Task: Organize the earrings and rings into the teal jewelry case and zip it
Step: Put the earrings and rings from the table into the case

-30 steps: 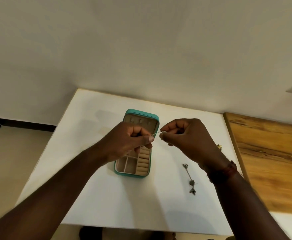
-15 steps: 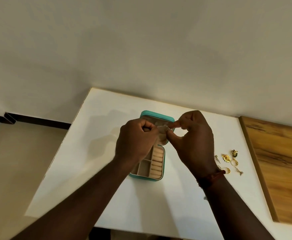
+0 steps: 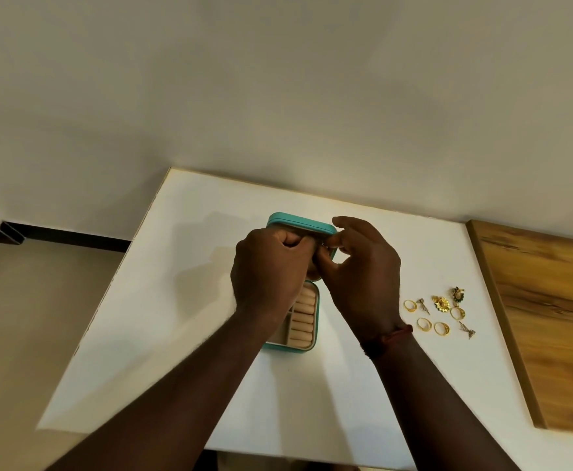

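The teal jewelry case lies open on the white table, its lid standing up at the back and beige ring rolls showing in the base. My left hand and my right hand meet in front of the lid, both pinching a small silver earring, mostly hidden between the fingertips. To the right on the table lie several gold rings, a gold flower earring, a green-and-gold earring and small silver pieces.
The white table ends at its left and front edges, with floor beyond. A wooden board lies along the table's right side. A plain wall rises behind.
Both hands have moved back from above the base to the case's raised lid with the earring. The view has shifted, bringing the loose jewelry on the right into sight.
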